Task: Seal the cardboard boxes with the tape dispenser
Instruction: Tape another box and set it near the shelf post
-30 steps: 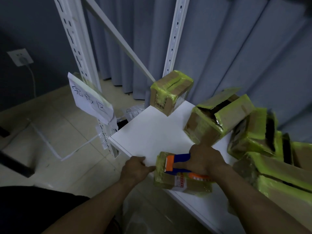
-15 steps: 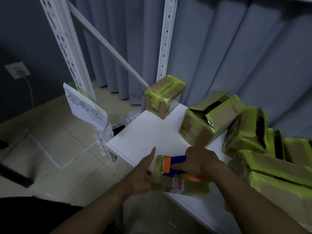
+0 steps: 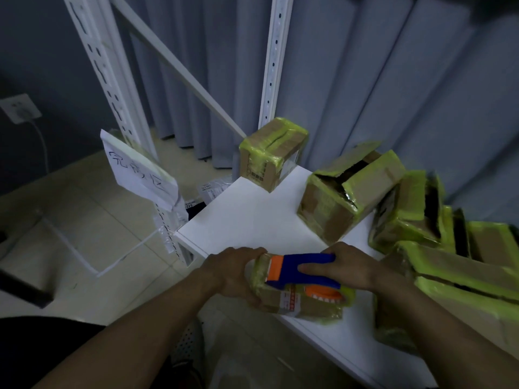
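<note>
I am curling the left hand [image 3: 233, 272] around the left end of a small cardboard box [image 3: 297, 306], which is lying at the near edge of the white table [image 3: 252, 220]. The right hand [image 3: 354, 269] is gripping a blue and orange tape dispenser [image 3: 292, 269], fingers wrapped over it, holding it on top of the box between both hands. Just beyond the right hand an open box [image 3: 351, 195] is sitting; beyond the left hand a taped box [image 3: 271, 153] is standing.
</note>
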### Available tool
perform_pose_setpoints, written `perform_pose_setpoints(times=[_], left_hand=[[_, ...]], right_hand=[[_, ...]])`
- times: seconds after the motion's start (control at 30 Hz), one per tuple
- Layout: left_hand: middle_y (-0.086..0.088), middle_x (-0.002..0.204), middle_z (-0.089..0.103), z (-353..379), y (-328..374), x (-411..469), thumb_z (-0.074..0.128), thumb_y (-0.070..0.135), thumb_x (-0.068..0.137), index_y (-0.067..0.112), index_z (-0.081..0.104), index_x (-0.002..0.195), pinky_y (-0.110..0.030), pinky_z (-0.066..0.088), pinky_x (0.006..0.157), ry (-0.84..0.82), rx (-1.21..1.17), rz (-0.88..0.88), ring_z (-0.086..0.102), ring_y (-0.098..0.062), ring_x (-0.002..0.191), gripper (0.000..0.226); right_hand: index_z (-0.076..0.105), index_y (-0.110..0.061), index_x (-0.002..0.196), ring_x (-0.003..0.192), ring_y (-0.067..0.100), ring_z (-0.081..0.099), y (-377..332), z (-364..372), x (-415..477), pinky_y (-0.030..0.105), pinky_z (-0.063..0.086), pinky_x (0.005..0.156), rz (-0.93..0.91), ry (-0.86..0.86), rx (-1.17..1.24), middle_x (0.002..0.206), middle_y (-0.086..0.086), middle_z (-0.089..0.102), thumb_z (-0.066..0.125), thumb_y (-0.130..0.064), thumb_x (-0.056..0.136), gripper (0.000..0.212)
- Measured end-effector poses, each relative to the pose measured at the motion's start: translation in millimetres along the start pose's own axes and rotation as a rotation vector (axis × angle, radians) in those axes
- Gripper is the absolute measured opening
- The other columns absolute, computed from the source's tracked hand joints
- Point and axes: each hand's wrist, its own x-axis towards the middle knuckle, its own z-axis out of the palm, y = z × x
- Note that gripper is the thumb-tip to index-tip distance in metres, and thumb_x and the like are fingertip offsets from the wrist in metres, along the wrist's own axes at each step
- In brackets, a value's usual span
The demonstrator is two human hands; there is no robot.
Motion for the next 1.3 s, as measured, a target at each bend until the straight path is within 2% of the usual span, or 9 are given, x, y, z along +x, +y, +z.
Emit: perform_pose_setpoints(times=[0.3, 0.53, 0.73, 0.8, 0.87, 0.93, 1.0, 1.1, 1.3], left_hand=[[0.029, 0.121, 0.056, -18.8, 1.0, -12.0, 0.082, 0.076, 0.039, 0.054, 0.04, 0.127, -0.036, 0.046, 0.093, 0.002, 0.084, -0.008, 0.052, -0.003, 0.113, 0.099], [0.023, 0.1, 0.056, -17.7, -1.8, 3.4, 0.087, 0.067, 0.05, 0.05, 0.048, 0.107, -0.037, 0.048, 0.093, -0.116, 0.143, -0.034, 0.055, -0.01, 0.112, 0.071], [0.023, 0.129, 0.053, -24.0, -3.4, 11.2, 0.089, 0.064, 0.05, 0.054, 0.035, 0.133, -0.033, 0.044, 0.09, -0.118, 0.095, 0.009, 0.049, -0.007, 0.119, 0.1], [0.021, 0.147, 0.041, -18.8, -8.8, 13.0, 0.092, 0.056, 0.054, 0.052, 0.026, 0.145, -0.035, 0.04, 0.107, -0.142, 0.023, 0.029, 0.04, -0.009, 0.134, 0.112], [0.015, 0.163, 0.007, -14.8, -11.3, 11.6, 0.091, 0.047, 0.063, 0.042, 0.006, 0.155, -0.034, 0.022, 0.121, -0.173, -0.056, 0.042, 0.016, -0.009, 0.149, 0.126], [0.018, 0.159, -0.019, -8.3, -5.1, 6.5, 0.088, 0.041, 0.071, 0.037, -0.004, 0.156, -0.034, 0.015, 0.123, -0.163, -0.064, 0.097, -0.001, -0.005, 0.148, 0.126], [0.016, 0.158, -0.026, 9.3, 5.6, 4.2, 0.081, 0.043, 0.077, 0.036, -0.011, 0.156, -0.033, 0.01, 0.122, -0.106, 0.069, 0.19, -0.014, -0.006, 0.147, 0.121], [0.009, 0.164, -0.014, 37.0, 13.0, -1.1, 0.069, 0.045, 0.083, 0.03, -0.013, 0.157, -0.037, 0.002, 0.123, 0.079, 0.294, 0.253, -0.016, -0.012, 0.15, 0.111], [-0.002, 0.162, 0.005, 55.4, 15.8, -19.0, 0.042, 0.054, 0.091, 0.014, 0.014, 0.158, -0.038, 0.0, 0.122, 0.221, 0.457, 0.221, 0.01, -0.014, 0.151, 0.083]], right_hand=[[0.077, -0.014, 0.091, 0.075, 0.014, 0.074, -11.1, 7.4, -18.9, 0.029, 0.059, 0.071, -0.01, -0.032, -0.003, 0.08, -0.001, 0.077, 0.061, -0.087, 0.064, 0.08], [0.075, -0.012, 0.086, 0.063, 0.01, 0.07, -1.3, 2.1, -29.7, 0.02, 0.049, 0.06, 0.055, -0.038, 0.016, 0.074, 0.001, 0.076, 0.064, -0.081, 0.071, 0.072], [0.076, -0.012, 0.094, 0.073, 0.014, 0.074, 12.3, -0.3, -30.0, 0.028, 0.058, 0.069, 0.121, -0.015, -0.019, 0.081, 0.001, 0.077, 0.065, -0.081, 0.072, 0.072], [0.075, -0.015, 0.09, 0.071, 0.012, 0.073, 13.4, 8.4, -24.4, 0.027, 0.057, 0.067, 0.137, -0.02, -0.036, 0.078, -0.001, 0.077, 0.068, -0.08, 0.072, 0.068], [0.074, -0.017, 0.087, 0.067, 0.01, 0.071, 14.2, 13.0, -19.7, 0.024, 0.055, 0.064, 0.144, -0.021, -0.049, 0.076, -0.002, 0.076, 0.068, -0.081, 0.072, 0.066], [0.073, -0.018, 0.09, 0.07, 0.011, 0.072, 15.1, 14.4, -15.9, 0.026, 0.057, 0.068, 0.141, -0.022, -0.073, 0.078, -0.002, 0.076, 0.066, -0.082, 0.074, 0.067], [0.072, -0.019, 0.094, 0.075, 0.012, 0.073, 14.5, 12.2, -13.2, 0.027, 0.059, 0.073, 0.139, -0.025, -0.082, 0.083, -0.003, 0.076, 0.064, -0.081, 0.075, 0.066], [0.073, -0.019, 0.092, 0.074, 0.009, 0.071, 10.0, 6.6, -11.4, 0.025, 0.057, 0.069, 0.116, -0.024, -0.108, 0.084, -0.005, 0.075, 0.068, -0.078, 0.075, 0.062], [0.074, -0.018, 0.085, 0.066, 0.008, 0.07, 11.1, 14.8, -15.2, 0.02, 0.051, 0.059, 0.109, 0.046, -0.05, 0.076, -0.005, 0.074, 0.07, -0.075, 0.076, 0.058]])
